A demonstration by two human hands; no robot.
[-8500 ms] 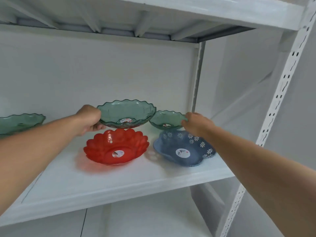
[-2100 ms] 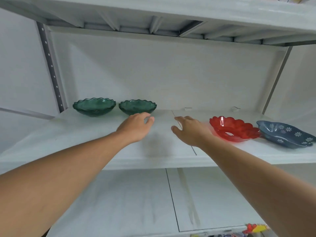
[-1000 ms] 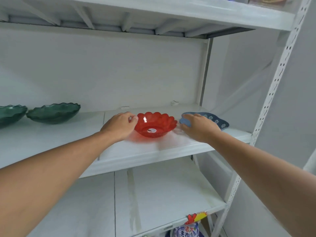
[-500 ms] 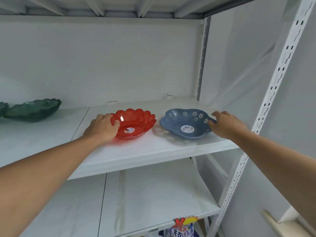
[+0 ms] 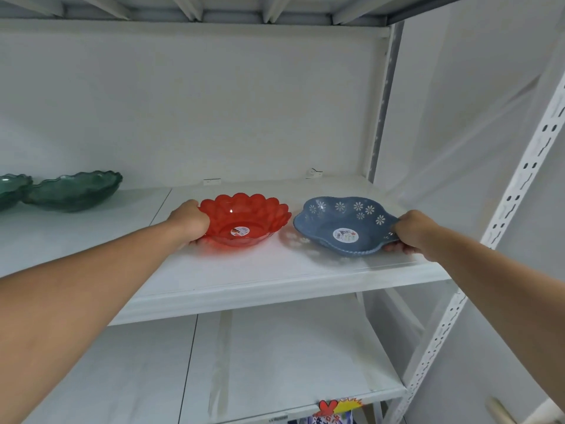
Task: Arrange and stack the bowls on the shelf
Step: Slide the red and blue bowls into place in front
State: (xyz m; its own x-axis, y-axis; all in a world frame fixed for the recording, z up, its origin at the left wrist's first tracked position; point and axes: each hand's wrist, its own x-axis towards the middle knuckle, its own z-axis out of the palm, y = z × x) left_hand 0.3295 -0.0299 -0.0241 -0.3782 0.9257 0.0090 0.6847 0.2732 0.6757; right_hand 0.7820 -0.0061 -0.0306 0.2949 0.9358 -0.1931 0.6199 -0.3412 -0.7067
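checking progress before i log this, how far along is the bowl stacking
Done: two green bowls sit side by side at the shelf's far left. In hand: the left hand has a grip on the red bowl, the right hand on the blue flowered bowl. Left: no bowl is stacked yet.

The far green bowl (image 5: 12,191) is cut off by the left edge. The stickers in the red bowl (image 5: 244,220) and blue bowl (image 5: 342,224) are too small to read. A colourful package (image 5: 333,414) below is cropped at the bottom edge.
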